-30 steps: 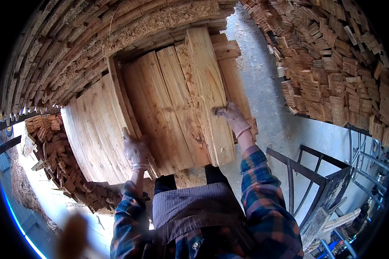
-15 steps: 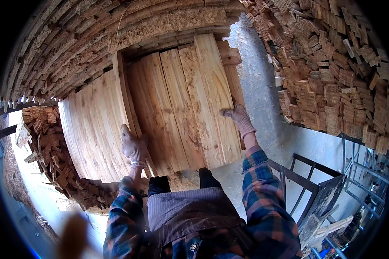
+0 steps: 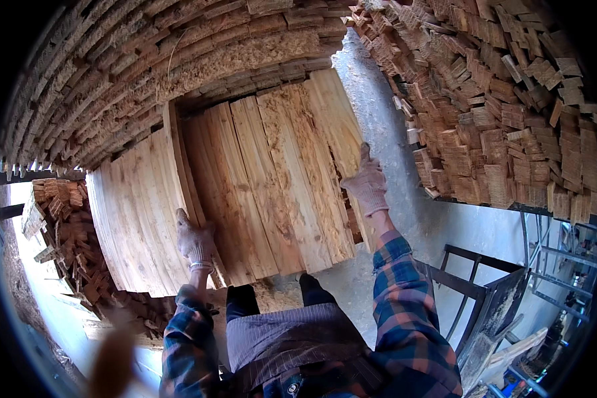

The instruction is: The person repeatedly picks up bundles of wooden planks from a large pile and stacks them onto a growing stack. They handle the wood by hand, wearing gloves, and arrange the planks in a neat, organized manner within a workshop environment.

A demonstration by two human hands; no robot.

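Long pale boards (image 3: 252, 192) lie side by side in front of me, their faces rough and split in places. My left hand (image 3: 196, 244), in a light knit glove, grips the near end of a narrow board (image 3: 177, 156) standing on edge. More pale boards (image 3: 132, 212) lie beyond it on the left. My gloved right hand (image 3: 367, 182) is closed on the outer edge of the rightmost board (image 3: 336, 109), its thumb or finger pointing up along the edge. That board sits slightly askew, with a narrow gap beside its near part. My right fingertips are partly hidden.
Tall stacks of rough-cut wood pieces rise ahead (image 3: 245, 40) and at the right (image 3: 504, 119). Another wood pile (image 3: 79, 245) lies at the left. A dark metal frame (image 3: 474, 278) and metal racks (image 3: 564, 272) stand at the lower right, on a pale floor (image 3: 378, 86).
The rightmost board has shifted right with my right hand, covering the darker wood at that side and opening a gap beside it. My left hand stays on the narrow board.
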